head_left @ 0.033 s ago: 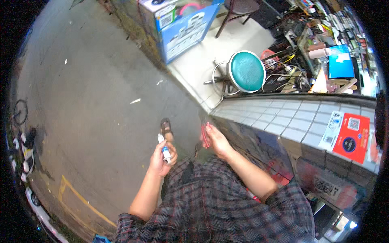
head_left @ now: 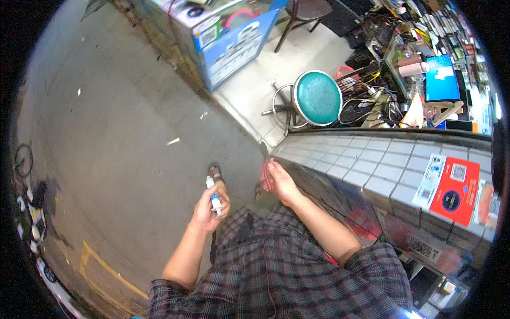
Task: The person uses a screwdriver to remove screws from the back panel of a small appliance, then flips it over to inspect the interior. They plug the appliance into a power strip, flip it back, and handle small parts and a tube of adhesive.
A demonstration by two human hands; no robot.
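Observation:
My left hand (head_left: 204, 211) is closed round a white syringe (head_left: 214, 199) with a blue-marked label, its narrow end pointing away from me. In my right hand (head_left: 283, 185) is a pair of pliers (head_left: 266, 171) with red handles and dark jaws, gripped by the handles. The jaws point up and away, close to the corner of a white step. The two hands are apart in front of my body, above the grey ground. Beyond the syringe, a sandalled foot (head_left: 214, 171) shows.
A tiled ledge (head_left: 366, 159) at right carries a red and white printed card (head_left: 451, 191). A round teal stool (head_left: 319, 97) stands on white flooring, near a glass-sided counter (head_left: 239, 53). Cables and a blue screen (head_left: 442, 78) clutter the far right. Parked vehicles stand at far left.
The whole view has shifted slightly. The pliers' jaws show more sharply against the ground. Both hands keep the same holds.

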